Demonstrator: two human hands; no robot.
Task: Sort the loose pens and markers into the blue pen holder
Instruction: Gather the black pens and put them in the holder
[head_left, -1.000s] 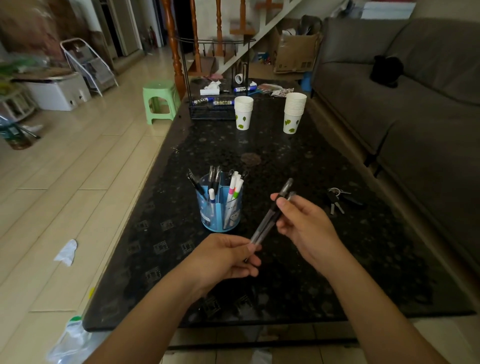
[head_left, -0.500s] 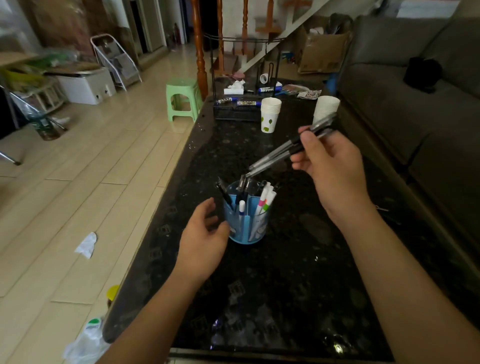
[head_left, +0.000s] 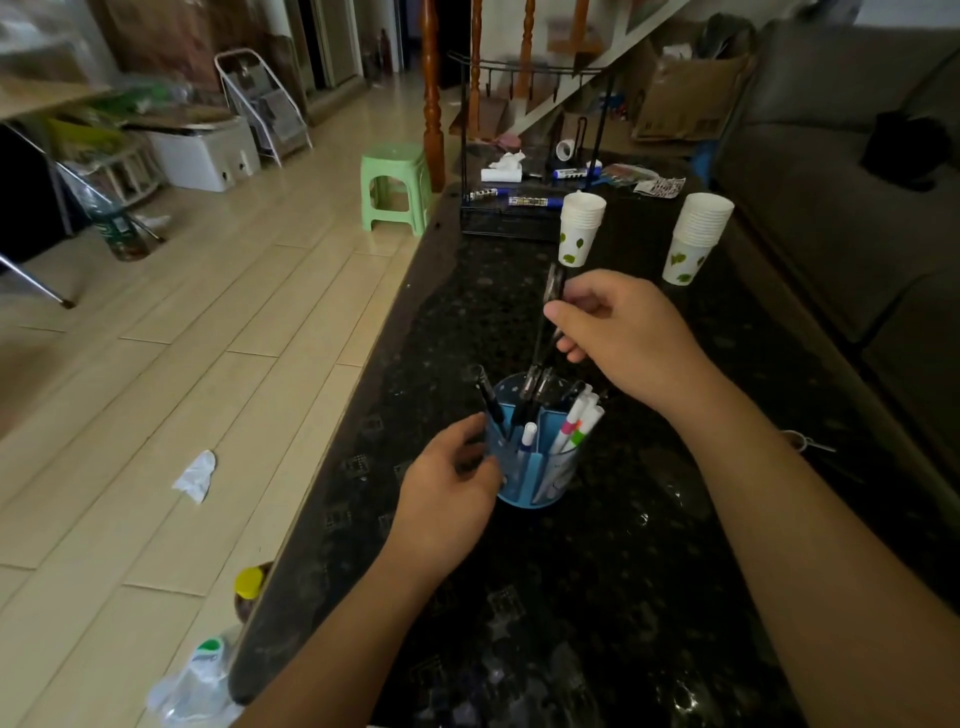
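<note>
The blue pen holder (head_left: 540, 480) stands on the black speckled table (head_left: 597, 597), with several pens and white markers upright in its compartments. My left hand (head_left: 447, 499) wraps the holder's left side. Above and behind the holder, my right hand (head_left: 618, 332) pinches two dark pens (head_left: 550, 291) held almost upright, their lower tips reaching down into the holder's back compartment.
Two stacks of white paper cups (head_left: 579, 228) (head_left: 693, 239) stand farther back, behind them a black wire rack (head_left: 511, 218) with markers. A key (head_left: 802, 441) lies right of my forearm. The grey sofa (head_left: 857, 208) runs along the right; the wooden floor drops off left.
My right hand swung the two pens from slanted to nearly upright and lowered their tips into the holder. My left hand closed onto the holder's side.
</note>
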